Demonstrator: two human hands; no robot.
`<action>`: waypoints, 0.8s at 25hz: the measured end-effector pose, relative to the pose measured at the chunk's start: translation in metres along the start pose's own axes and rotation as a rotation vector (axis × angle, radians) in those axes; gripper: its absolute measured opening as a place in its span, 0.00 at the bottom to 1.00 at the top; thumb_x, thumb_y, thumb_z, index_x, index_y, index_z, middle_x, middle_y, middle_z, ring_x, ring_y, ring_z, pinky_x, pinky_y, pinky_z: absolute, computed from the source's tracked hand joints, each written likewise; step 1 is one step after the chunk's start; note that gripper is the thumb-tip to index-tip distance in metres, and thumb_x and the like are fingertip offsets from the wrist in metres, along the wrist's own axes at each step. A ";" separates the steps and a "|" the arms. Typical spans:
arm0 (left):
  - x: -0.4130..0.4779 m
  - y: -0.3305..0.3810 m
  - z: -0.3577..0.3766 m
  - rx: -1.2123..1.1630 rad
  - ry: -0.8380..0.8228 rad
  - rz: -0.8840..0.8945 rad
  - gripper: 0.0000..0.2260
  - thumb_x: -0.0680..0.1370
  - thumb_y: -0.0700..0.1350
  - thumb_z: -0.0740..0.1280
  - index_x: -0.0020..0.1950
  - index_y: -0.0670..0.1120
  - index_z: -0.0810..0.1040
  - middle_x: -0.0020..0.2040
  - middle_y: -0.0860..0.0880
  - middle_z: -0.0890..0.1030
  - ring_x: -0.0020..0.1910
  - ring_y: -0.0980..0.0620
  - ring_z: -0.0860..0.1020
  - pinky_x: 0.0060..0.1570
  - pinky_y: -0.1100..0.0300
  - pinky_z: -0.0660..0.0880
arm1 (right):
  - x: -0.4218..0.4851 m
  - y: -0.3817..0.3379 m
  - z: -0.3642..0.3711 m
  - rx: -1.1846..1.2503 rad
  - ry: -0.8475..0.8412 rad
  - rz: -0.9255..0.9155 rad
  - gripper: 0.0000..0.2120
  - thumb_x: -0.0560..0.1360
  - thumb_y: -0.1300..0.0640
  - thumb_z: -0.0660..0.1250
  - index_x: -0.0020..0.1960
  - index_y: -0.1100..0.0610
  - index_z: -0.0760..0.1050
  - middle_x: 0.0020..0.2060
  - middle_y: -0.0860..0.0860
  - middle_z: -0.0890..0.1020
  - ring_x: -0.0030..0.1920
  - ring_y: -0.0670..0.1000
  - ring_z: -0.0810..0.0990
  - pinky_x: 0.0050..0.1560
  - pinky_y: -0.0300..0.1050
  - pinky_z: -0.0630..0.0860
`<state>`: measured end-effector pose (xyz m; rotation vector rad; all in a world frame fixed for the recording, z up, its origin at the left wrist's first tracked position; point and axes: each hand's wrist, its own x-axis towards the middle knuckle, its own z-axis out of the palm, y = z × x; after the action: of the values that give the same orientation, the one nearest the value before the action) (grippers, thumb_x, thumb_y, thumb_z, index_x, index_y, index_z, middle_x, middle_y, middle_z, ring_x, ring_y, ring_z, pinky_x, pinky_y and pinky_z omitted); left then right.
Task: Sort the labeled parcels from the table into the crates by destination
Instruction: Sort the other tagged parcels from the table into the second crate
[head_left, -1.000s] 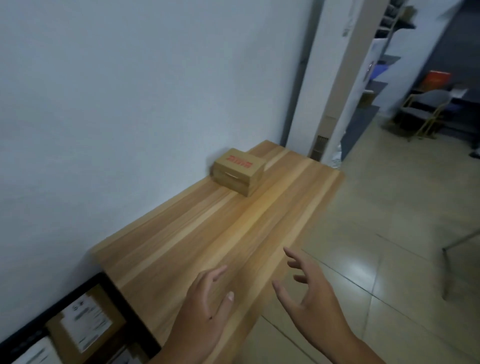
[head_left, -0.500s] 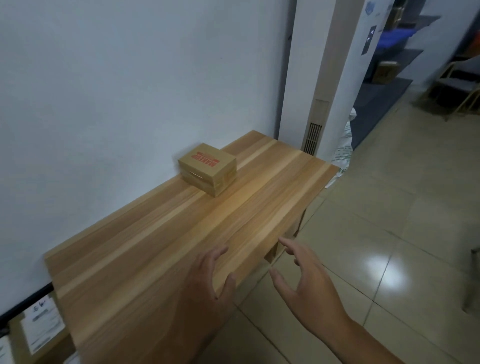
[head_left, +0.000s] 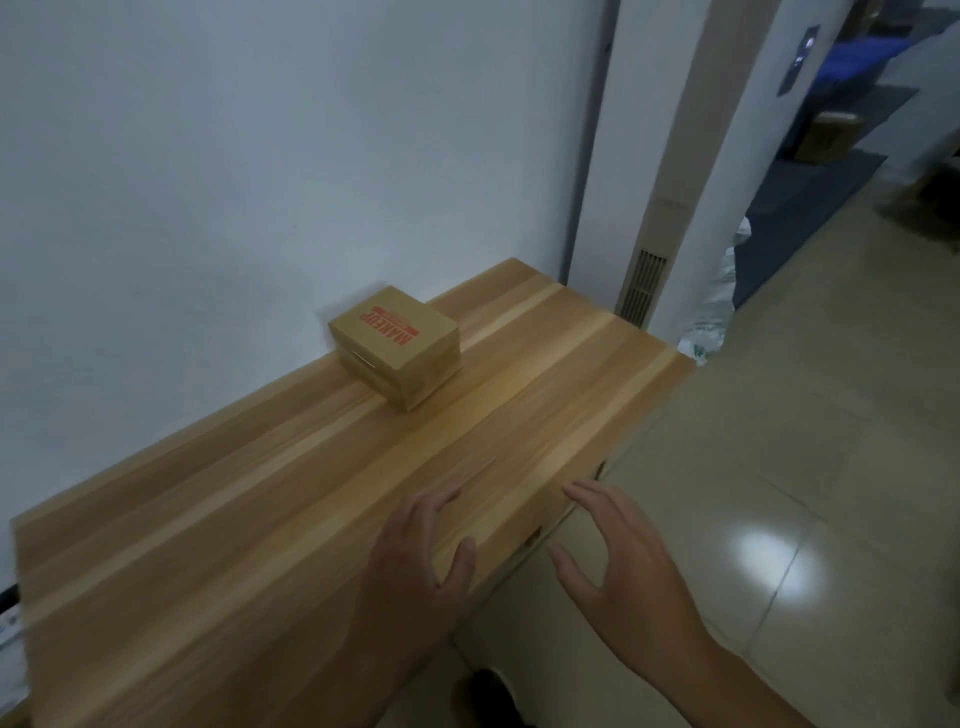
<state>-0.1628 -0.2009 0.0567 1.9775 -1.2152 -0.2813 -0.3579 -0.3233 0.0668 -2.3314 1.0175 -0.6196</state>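
Observation:
A small brown cardboard parcel (head_left: 395, 347) with red lettering on top sits on the wooden table (head_left: 260, 509), close to the white wall. My left hand (head_left: 421, 561) hovers over the table's near edge, fingers spread, holding nothing. My right hand (head_left: 618, 566) is beside it, past the table's edge and above the floor, also spread and empty. Both hands are well short of the parcel. The crates are almost out of frame; only a dark sliver shows at the far left edge.
A white wall runs behind the table. A tall white floor-standing unit (head_left: 670, 171) with a vent stands past the table's far end. Tiled floor (head_left: 805, 441) lies to the right, with white sacks (head_left: 722, 301) and dark shelving (head_left: 841, 114) beyond.
My view has swung right along the table, so the crate with labelled boxes at lower left has slid out of frame. The parcel appears nearer. Both hands stay spread and empty.

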 end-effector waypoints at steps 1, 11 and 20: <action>0.014 -0.002 0.007 -0.008 0.022 -0.005 0.20 0.77 0.51 0.66 0.70 0.56 0.72 0.64 0.61 0.73 0.66 0.61 0.70 0.66 0.53 0.71 | 0.017 0.006 -0.001 -0.010 -0.021 -0.016 0.26 0.74 0.50 0.74 0.71 0.48 0.73 0.67 0.40 0.73 0.69 0.43 0.72 0.72 0.40 0.66; 0.140 -0.023 0.039 0.102 0.113 -0.115 0.22 0.76 0.57 0.63 0.69 0.55 0.73 0.66 0.60 0.73 0.66 0.58 0.71 0.68 0.57 0.68 | 0.184 0.048 0.013 -0.264 -0.121 -0.236 0.28 0.69 0.55 0.79 0.68 0.55 0.77 0.66 0.49 0.78 0.63 0.55 0.79 0.61 0.53 0.76; 0.190 -0.039 0.060 0.232 0.214 -0.324 0.27 0.74 0.62 0.63 0.73 0.56 0.68 0.69 0.62 0.68 0.69 0.60 0.67 0.69 0.58 0.65 | 0.300 0.066 0.057 -0.254 -0.310 -0.484 0.29 0.64 0.57 0.81 0.64 0.56 0.80 0.63 0.53 0.81 0.58 0.60 0.82 0.55 0.58 0.80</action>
<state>-0.0717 -0.3794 0.0268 2.3395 -0.8194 -0.0862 -0.1754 -0.5759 0.0425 -2.8135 0.4089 -0.2918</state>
